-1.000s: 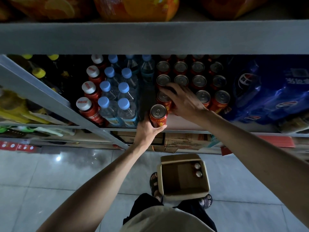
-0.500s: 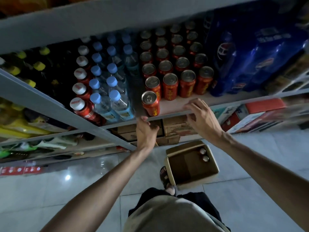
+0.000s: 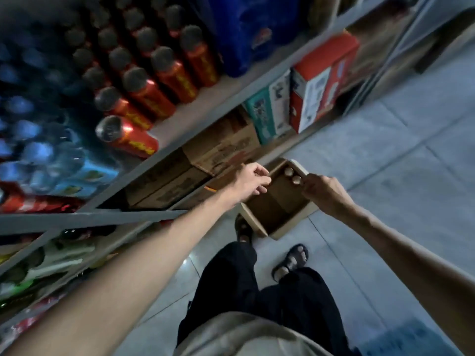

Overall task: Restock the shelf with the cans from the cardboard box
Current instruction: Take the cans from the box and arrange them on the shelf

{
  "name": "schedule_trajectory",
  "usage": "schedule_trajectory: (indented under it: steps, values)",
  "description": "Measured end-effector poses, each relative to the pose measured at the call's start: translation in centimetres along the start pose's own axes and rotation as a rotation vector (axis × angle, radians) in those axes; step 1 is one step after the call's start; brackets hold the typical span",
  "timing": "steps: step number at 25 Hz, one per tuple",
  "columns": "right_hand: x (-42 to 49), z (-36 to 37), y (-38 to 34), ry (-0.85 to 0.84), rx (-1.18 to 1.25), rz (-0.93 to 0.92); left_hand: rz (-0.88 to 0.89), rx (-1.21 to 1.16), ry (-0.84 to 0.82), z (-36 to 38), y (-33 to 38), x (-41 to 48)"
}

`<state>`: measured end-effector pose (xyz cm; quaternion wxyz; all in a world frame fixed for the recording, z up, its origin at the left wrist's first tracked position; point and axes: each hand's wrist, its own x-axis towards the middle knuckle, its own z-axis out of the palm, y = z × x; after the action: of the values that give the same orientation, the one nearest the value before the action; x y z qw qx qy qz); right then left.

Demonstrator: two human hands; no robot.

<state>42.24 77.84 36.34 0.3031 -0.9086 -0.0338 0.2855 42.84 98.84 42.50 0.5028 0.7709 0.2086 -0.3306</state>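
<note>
While the fingers of your right hand curl against two cans in the cardboard box, blur hides any grip. Left hand fingers are loosely curled, holding nothing, over the box. Box sits on the floor below the shelf of red cans.

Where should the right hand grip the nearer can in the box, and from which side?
Probably round the upper wall just under the rim, coming from above. The can stands upright in the far corner of the box, only its top showing, with the second can close beside it, so fingers fit on the side facing the empty box floor. The right hand is beside it.
</note>
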Motion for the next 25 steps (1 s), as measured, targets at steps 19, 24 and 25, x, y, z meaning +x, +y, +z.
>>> schedule_trajectory:
  steps: [19,24,25]
  values:
    - [37.8,39.1,33.5,0.167,-0.560,0.132,-0.192,0.144,-0.146,14.0,-33.9,46.8]
    - [41.5,41.3,34.3,0.312,-0.599,0.174,-0.178,0.112,-0.142,14.8,-36.1,48.8]
    - [41.4,41.4,34.4,0.298,-0.619,0.175,-0.175,0.113,-0.152,14.9,-36.1,48.7]
